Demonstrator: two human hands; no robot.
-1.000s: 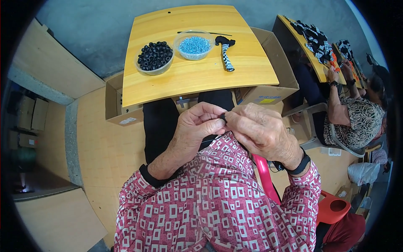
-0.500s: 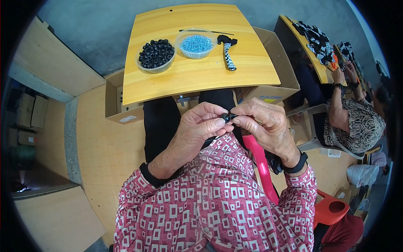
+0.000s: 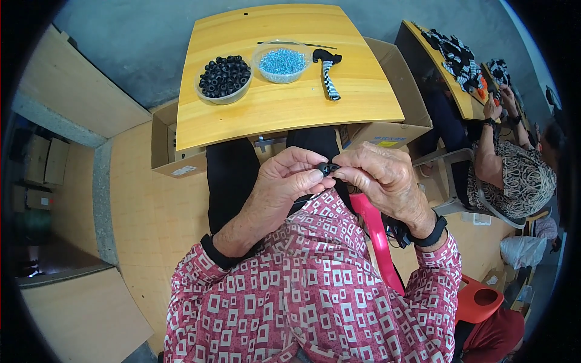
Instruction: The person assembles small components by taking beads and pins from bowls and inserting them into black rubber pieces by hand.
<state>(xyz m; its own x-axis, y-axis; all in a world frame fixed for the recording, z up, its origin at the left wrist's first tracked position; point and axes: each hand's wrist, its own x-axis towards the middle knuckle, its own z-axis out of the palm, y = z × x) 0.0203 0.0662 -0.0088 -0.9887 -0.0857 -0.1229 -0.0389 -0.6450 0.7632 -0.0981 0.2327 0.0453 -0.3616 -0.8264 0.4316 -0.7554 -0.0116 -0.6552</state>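
Observation:
A round black bead (image 3: 324, 169) is held above my lap, just off the table's near edge. My left hand (image 3: 281, 183) pinches it between thumb and fingertips. My right hand (image 3: 382, 180) is closed against the bead's right side, its thumb and forefinger pinching a small black piece I cannot make out clearly. Below my left fingers a thin dark strand shows in part. On the table, a clear bowl (image 3: 225, 98) is heaped with similar black beads (image 3: 224, 75). Right of it, another clear bowl (image 3: 279, 77) holds small blue beads (image 3: 283, 61).
A black-and-white striped fabric piece (image 3: 330, 78) and a thin dark rod (image 3: 315, 46) lie on the yellow table (image 3: 272, 118). Cardboard boxes (image 3: 172, 158) stand beneath it. A pink curved strap (image 3: 378, 242) hangs beside my right forearm. At right, a co-worker (image 3: 511, 175) sits at another table.
My hands keep almost the same place and pinch; my right wrist has shifted slightly to the right. The co-worker's hands and head have moved a little.

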